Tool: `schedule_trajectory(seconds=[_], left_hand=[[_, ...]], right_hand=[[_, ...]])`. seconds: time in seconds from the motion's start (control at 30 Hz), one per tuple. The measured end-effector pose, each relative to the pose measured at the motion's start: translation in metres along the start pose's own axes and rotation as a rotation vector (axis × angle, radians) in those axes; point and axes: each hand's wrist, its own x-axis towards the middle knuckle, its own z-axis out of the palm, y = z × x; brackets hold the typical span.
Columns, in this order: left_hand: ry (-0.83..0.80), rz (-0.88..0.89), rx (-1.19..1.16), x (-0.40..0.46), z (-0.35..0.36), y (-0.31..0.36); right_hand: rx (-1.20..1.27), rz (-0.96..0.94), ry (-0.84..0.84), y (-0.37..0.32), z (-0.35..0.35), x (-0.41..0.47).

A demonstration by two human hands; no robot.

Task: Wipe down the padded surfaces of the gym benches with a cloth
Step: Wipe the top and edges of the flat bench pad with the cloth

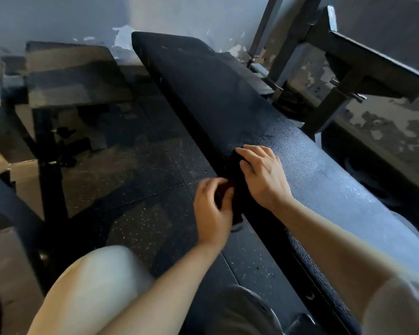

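The person is working at the near-left edge of the bench pad (228,97), and every place here is being taken from that pad; the dark cloth (235,175) is lying draped over the pad's left edge, part on the top surface and part hanging down its side; the right hand (264,175) is resting flat on the cloth on the pad's top, fingers straight and close together, pressing rather than gripping; the left hand (213,204) is sitting just off the pad's left edge, its fingers curled and pinching the hanging part of the cloth; the step in hand is probably gathering or refolding the cloth before a stroke; to do it well, the left hand should be drawing the loose end up onto the pad so nothing is trailing, while the right palm is keeping even pressure; the far end of the pad looks dusty and seems to be awaiting long overlapping passes along its length.
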Motion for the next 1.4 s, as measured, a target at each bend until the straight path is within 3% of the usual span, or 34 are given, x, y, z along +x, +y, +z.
schedule_trajectory(seconds=[0.07,0.17,0.27,0.33,0.6,0.77,0.9,1.13,1.3,1.4], left_hand=[[0.072,-0.002,0.03,0.036,0.003,-0.008],[0.147,-0.142,0.036,0.062,0.004,-0.008],[0.018,0.031,0.025,0.024,-0.002,0.002],[-0.077,0.055,0.005,0.015,-0.008,0.0],[0.03,-0.272,-0.04,0.056,-0.004,0.007],[-0.242,-0.143,0.024,0.056,-0.024,0.003],[-0.064,-0.232,0.024,0.076,-0.028,0.003],[-0.229,-0.161,0.034,0.053,-0.024,0.004],[-0.065,-0.078,0.023,0.084,-0.018,-0.005],[0.033,-0.14,0.005,0.103,-0.014,-0.022]], right_hand=[[0.007,0.003,-0.002,0.0,-0.001,0.0],[0.013,0.01,0.011,0.0,0.0,0.002],[0.019,0.014,0.007,0.0,0.0,0.001],[0.023,0.023,0.003,-0.001,-0.001,0.0],[0.02,0.033,-0.007,-0.001,0.0,0.002],[0.018,0.032,-0.012,0.0,-0.001,0.002],[0.009,0.057,-0.027,-0.004,-0.002,0.0],[0.012,0.048,-0.041,-0.008,-0.004,-0.003],[-0.024,-0.01,0.018,-0.003,-0.005,0.02],[-0.062,-0.069,-0.007,-0.008,0.004,0.053]])
